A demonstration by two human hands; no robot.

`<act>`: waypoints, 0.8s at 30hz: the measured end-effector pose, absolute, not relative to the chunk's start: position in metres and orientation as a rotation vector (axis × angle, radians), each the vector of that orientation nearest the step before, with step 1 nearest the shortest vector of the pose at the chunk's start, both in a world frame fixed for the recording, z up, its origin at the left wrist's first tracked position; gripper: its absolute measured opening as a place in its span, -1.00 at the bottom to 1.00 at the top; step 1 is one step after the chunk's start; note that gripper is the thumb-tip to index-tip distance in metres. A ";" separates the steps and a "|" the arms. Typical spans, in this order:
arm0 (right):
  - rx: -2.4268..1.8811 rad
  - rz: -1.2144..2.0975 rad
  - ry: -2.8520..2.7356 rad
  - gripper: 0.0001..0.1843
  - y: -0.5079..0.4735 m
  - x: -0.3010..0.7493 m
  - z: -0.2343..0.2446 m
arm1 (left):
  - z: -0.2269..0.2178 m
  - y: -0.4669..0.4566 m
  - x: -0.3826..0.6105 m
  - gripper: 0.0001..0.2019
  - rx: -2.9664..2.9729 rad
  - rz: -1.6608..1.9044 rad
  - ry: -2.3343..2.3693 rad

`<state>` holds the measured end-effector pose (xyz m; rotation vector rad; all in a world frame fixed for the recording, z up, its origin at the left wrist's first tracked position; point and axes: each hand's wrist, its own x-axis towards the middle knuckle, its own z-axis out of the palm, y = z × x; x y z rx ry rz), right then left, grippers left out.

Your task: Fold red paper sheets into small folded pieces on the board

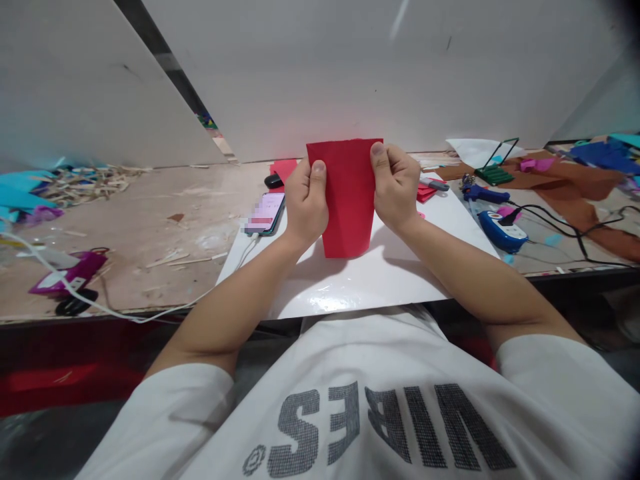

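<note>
A red sheet of paper or thin felt (349, 200), wider at the top than at the bottom, is held upright in front of me. My left hand (307, 200) grips its left edge, thumb on the near face. On the opposite edge, near the top corner, my right hand (395, 183) pinches it the same way. Beneath it lies a glossy white board (320, 293). Behind my right hand, a small stack of red pieces (426, 193) carries a grey tool (434, 183), perhaps a cutter. Another red piece (285, 168) shows behind my left hand.
A phone (265, 212) with a white cable sits at the board's left. Further left are a purple device (70, 273) and wood slivers (95, 185). On the right lie a blue glue gun (485, 194), a blue power strip (503, 231) and black cords. A pale wall (350, 80) rises behind.
</note>
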<state>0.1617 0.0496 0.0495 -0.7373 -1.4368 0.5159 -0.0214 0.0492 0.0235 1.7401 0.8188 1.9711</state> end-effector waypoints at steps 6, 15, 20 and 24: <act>-0.797 0.537 -1.478 -0.08 0.057 0.168 0.041 | 0.022 0.046 -0.019 -0.30 1.754 2.013 0.831; -0.807 0.537 -1.572 -0.09 0.064 0.171 0.031 | 0.010 0.066 -0.028 -0.25 1.691 2.008 0.852; -0.815 0.538 -1.615 -0.08 0.066 0.172 0.025 | 0.011 0.072 -0.032 -0.27 1.706 2.094 0.889; -0.839 0.535 -1.633 -0.05 0.063 0.171 0.026 | 0.008 0.081 -0.037 -0.30 1.713 2.127 0.883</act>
